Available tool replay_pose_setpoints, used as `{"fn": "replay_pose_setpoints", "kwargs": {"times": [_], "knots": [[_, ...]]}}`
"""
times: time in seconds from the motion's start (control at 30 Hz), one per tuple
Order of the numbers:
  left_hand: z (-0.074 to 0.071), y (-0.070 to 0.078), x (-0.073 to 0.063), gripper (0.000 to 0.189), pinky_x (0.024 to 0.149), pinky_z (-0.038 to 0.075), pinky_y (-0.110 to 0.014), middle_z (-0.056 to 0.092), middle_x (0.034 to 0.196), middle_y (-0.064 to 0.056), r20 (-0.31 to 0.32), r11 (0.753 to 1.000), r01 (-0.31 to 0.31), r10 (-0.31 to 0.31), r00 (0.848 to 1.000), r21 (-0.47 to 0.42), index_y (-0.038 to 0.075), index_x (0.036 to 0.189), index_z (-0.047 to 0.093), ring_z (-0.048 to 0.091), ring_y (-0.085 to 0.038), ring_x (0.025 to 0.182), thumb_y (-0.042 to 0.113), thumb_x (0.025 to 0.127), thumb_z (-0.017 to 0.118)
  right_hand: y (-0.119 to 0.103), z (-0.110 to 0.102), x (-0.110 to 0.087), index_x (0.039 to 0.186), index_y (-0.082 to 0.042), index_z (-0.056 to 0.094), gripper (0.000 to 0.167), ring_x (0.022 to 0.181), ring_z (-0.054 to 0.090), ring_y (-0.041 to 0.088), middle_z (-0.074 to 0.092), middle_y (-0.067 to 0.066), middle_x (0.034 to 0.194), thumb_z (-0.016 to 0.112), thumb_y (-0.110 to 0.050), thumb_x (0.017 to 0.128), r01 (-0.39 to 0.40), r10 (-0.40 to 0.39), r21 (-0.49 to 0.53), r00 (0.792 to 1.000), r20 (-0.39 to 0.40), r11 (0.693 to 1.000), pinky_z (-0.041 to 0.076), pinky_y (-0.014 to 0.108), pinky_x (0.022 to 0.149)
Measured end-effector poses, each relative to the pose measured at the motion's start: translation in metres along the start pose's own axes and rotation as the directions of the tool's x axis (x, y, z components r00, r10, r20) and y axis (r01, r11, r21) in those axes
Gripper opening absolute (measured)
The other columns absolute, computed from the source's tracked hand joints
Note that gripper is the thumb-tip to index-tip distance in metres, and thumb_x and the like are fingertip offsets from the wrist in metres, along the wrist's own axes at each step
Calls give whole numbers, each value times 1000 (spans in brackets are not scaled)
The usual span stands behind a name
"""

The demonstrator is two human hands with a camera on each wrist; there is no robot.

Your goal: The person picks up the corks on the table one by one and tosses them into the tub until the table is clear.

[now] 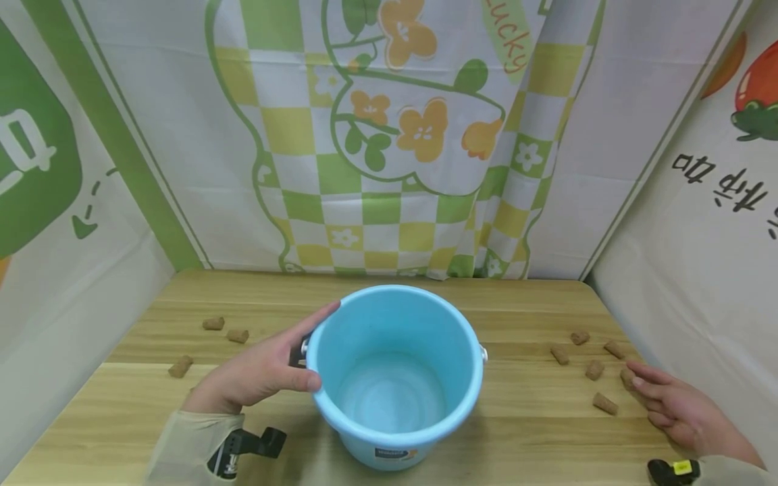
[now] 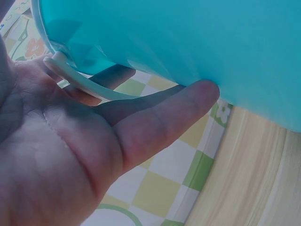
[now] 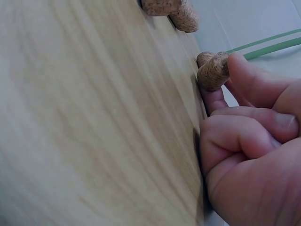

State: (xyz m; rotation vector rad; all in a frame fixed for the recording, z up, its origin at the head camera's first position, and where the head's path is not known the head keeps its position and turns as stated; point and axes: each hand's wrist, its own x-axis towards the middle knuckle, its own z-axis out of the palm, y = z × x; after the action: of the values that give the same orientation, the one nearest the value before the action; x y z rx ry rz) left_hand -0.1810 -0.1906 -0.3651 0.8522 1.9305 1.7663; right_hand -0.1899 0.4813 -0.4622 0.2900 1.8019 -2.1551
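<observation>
A light blue bucket (image 1: 395,440) stands upright on the wooden table, its visible inside bare. My left hand (image 1: 267,368) rests against the bucket's left side, thumb tip at the rim. In the left wrist view, nearly straight fingers (image 2: 160,120) reach along the outer wall, beside the pale bucket handle (image 2: 80,81). At the table's right edge, my right hand (image 1: 687,408) pinches a cork (image 3: 214,71) between thumb and a finger, the other fingers folded in. Several corks lie just left of that hand, including one cork (image 1: 604,403) nearest the front.
On the left of the table lie three more corks, one cork (image 1: 180,366) nearer me than the others. A patterned curtain (image 1: 389,169) hangs behind the back edge. White printed cloth walls (image 1: 687,270) close off both sides. The wooden tabletop (image 1: 523,432) extends around the bucket.
</observation>
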Motion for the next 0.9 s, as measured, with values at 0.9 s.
{"fn": "replay_pose_setpoints", "kwargs": {"times": [0.9], "knots": [[0,0,0,102,97,45,-47,21,158,-24,18,1000,-11,12,1000,-19,19,162,10,40,-47,130,23,87,79,6,-15,-5,118,-21,74,41,59,7,3,68,-4,118,34,-17,110,21,-105,335,966,236,942,35,17,50]]}}
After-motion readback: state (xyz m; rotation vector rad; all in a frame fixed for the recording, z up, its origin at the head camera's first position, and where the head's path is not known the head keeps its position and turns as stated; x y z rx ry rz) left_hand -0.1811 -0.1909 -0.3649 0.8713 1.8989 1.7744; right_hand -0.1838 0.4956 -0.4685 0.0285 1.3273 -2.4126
